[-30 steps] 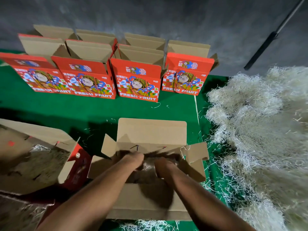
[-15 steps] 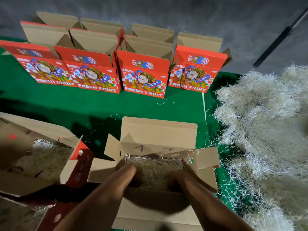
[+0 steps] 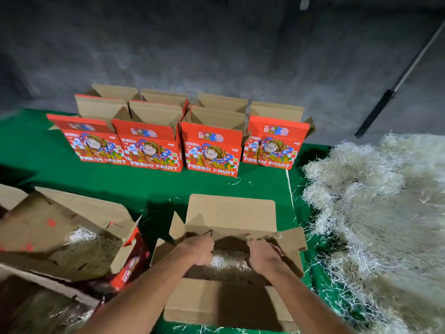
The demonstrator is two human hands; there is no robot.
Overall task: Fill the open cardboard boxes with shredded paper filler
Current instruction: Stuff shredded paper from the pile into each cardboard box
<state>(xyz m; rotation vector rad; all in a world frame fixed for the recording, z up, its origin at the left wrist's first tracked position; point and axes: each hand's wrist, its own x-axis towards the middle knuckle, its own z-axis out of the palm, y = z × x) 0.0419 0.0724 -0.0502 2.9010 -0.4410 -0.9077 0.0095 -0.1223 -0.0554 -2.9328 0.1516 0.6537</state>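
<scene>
An open brown cardboard box (image 3: 231, 213) stands right in front of me on the green cloth, its flaps spread out. Pale shredded paper filler (image 3: 226, 263) lies inside it. Both my hands are down in the box opening. My left hand (image 3: 197, 251) has its fingers curled into the filler at the left side. My right hand (image 3: 263, 256) curls into the filler at the right side, with its fingertips hidden. A large loose pile of shredded paper (image 3: 373, 213) lies to the right of the box.
Several open red "FRESH FRUIT" boxes (image 3: 212, 150) stand in rows at the back of the green cloth (image 3: 144, 186). An open box holding filler (image 3: 60, 225) sits at my left, another (image 3: 36, 307) at the lower left. A dark pole (image 3: 375, 112) leans on the grey wall.
My hands were pushed deep into the box half a second ago; now they sit higher with fingers curled into the filler. The camera has tilted up, showing more wall.
</scene>
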